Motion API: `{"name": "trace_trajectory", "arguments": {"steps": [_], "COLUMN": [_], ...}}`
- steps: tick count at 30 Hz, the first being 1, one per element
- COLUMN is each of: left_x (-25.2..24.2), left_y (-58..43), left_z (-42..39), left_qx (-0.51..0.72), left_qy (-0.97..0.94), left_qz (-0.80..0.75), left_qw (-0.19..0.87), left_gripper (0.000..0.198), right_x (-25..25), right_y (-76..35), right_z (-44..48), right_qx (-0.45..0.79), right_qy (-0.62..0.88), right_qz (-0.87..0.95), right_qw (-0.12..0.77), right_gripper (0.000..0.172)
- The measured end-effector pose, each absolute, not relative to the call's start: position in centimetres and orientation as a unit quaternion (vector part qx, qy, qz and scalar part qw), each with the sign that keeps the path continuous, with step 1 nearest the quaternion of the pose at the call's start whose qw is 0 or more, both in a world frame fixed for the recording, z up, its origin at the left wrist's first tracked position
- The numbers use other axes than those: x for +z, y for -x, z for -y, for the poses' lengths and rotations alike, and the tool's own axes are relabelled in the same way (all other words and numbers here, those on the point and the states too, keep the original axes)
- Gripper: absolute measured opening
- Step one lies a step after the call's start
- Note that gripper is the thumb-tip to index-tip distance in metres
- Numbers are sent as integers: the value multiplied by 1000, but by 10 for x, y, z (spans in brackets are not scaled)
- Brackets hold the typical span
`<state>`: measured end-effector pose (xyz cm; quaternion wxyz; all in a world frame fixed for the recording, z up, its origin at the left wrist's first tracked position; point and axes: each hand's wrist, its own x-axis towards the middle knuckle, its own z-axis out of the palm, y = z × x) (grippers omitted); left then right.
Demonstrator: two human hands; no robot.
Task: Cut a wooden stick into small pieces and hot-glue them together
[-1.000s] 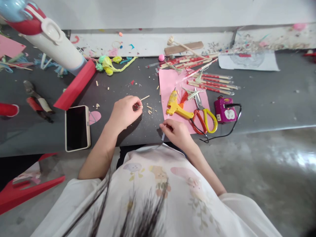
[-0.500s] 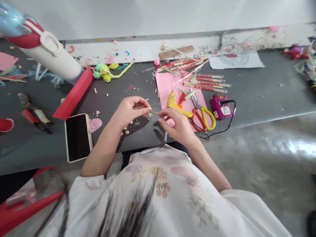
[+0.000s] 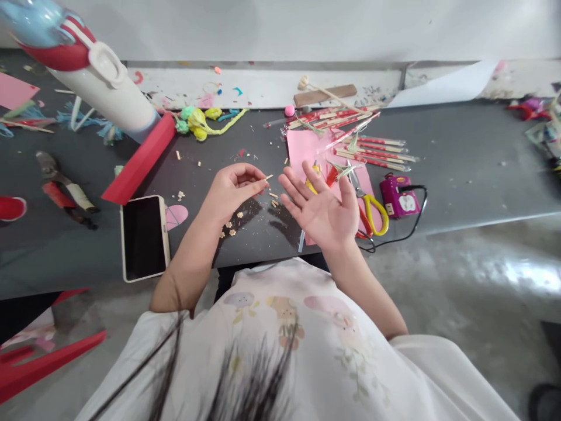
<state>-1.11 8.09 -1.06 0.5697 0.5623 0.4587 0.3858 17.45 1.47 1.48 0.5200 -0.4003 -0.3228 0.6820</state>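
My left hand (image 3: 236,190) pinches a short pale wooden stick piece (image 3: 269,176) between thumb and fingertips, held above the dark tabletop. Facing it, my right hand (image 3: 324,207) is turned palm up with its fingers spread, and nothing lies in it. Below and between the hands lie a few cut stick pieces (image 3: 274,203). Several small flower-shaped wooden pieces (image 3: 231,232) lie under my left wrist. Behind my right hand, a yellow glue gun (image 3: 312,186) is mostly hidden. Scissors (image 3: 372,215) with red and yellow handles rest beside it on pink paper (image 3: 298,143).
A phone (image 3: 144,237), pliers (image 3: 63,187), a red strip (image 3: 142,161) and a tall bottle (image 3: 105,88) stand or lie to the left. Bundled sticks (image 3: 372,151) lie at the back. A purple power adapter (image 3: 400,197) with a black cord sits right. White paper (image 3: 451,85) curls up behind.
My right hand has turned over from a loosely curled pose to an open palm. My left hand keeps its pinch, and the stick piece now shows. The paper at the back right has lifted.
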Motion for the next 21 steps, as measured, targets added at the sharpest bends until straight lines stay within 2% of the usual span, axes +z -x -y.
{"name": "trace_trajectory", "arguments": {"steps": [7,14,21], "left_x": [-15,-16,-19], "left_y": [13,14,19], "left_z": [-82,-84,-87], "left_qx": [376,377,399], "left_qy": [-580,-574,-567], "left_qz": [-473,-483,-489], "left_qw": [546,543,530], "left_gripper": [22,19,17], "right_x": [14,10,6], "right_y": [-172,-174,-174], "right_z": [-14,-14,-15], "right_qx": [666,671,678], "right_qy": [415,390,391], "right_qz": [370,378,366], "right_qw": [498,505,503], "right_gripper": [71,63,65]}}
